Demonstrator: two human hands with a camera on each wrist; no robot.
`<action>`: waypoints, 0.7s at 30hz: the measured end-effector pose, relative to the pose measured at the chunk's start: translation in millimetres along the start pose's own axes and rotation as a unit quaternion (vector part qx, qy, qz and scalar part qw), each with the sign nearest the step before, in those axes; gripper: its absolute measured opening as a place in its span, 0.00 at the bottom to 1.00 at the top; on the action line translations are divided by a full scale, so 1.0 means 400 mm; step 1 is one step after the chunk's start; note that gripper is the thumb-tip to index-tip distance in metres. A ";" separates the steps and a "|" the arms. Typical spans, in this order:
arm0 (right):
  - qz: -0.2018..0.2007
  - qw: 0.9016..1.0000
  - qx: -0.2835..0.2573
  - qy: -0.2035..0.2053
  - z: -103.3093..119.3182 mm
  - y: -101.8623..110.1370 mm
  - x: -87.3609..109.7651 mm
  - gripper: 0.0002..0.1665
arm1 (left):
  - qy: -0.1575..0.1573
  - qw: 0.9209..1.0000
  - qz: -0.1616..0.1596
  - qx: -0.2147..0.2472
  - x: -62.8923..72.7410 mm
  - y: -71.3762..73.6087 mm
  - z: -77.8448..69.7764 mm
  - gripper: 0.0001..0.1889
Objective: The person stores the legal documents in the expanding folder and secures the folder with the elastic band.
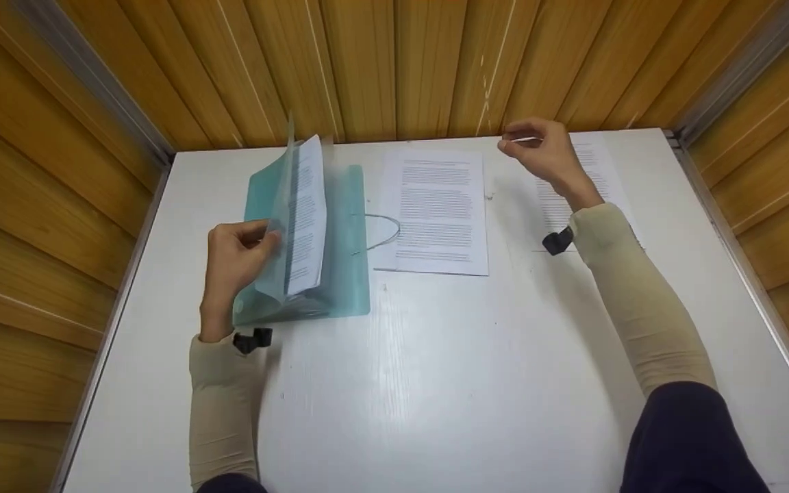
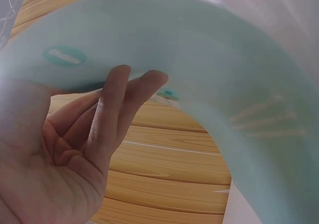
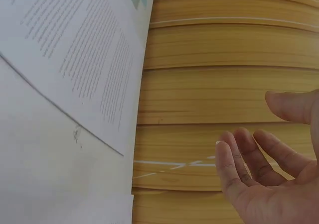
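Note:
A teal document folder (image 1: 355, 287) lies opened on the left part of the table. My left hand (image 1: 235, 257) pinches the edge of a translucent leaf (image 1: 272, 270) of this folder, which stands raised and bends over the fingers in the left wrist view. Printed pages (image 1: 307, 219) stand tilted against that leaf. Over the table's back right, my right hand (image 1: 546, 156) hovers with loosely bent fingers and nothing between them. Below it lies a printed sheet (image 1: 553, 209), partly hidden by the forearm.
A stack of printed paper (image 1: 435, 212) lies between the folder and the right-hand sheet. From the folder's right flap a thin cord loop (image 1: 394, 229) reaches over the stack's left edge. Wood-patterned walls (image 1: 429, 68) border the white table (image 1: 435, 383) at back and sides.

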State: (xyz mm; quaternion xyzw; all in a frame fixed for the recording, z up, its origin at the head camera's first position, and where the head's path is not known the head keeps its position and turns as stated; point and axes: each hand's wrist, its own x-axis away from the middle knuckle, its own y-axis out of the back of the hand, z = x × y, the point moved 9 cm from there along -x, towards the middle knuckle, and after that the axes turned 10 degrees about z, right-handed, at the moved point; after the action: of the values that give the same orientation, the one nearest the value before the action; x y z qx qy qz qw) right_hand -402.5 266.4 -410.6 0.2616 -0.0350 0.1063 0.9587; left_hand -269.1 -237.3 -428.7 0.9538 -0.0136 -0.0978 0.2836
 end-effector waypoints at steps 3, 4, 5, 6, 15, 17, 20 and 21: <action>-0.016 1.000 -0.006 0.003 -0.022 0.027 0.005 0.28 | 0.004 1.000 -0.004 -0.002 0.003 0.002 0.000 0.12; -0.021 1.000 -0.007 0.002 -0.030 0.036 0.007 0.27 | 0.005 1.000 -0.004 -0.001 0.003 0.001 0.000 0.12; -0.025 1.000 -0.007 -0.001 -0.039 0.046 0.011 0.27 | 0.006 1.000 -0.004 0.000 0.003 -0.001 -0.001 0.12; -0.029 1.000 -0.005 -0.007 -0.051 0.057 0.015 0.27 | 0.007 1.000 -0.003 0.000 0.002 -0.004 -0.002 0.12; -0.061 0.995 0.026 -0.073 -0.162 0.149 0.038 0.32 | 0.000 1.000 0.007 0.002 -0.006 -0.023 -0.009 0.11; -0.069 0.994 0.037 -0.078 -0.185 0.166 0.043 0.33 | -0.001 1.000 0.005 0.002 -0.005 -0.023 -0.008 0.11; -0.082 0.991 0.045 -0.094 -0.222 0.193 0.051 0.35 | -0.004 1.000 0.008 0.001 -0.006 -0.026 -0.007 0.11; -0.087 0.990 0.045 -0.099 -0.234 0.202 0.053 0.35 | -0.005 1.000 0.009 0.001 -0.006 -0.027 -0.007 0.11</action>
State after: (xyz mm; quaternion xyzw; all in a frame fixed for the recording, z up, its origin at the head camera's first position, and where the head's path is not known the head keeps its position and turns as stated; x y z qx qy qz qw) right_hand -398.8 385.7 -448.6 0.3160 -0.1020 -0.0020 0.9433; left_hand -271.1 -226.5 -431.8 0.9534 -0.0238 -0.1003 0.2837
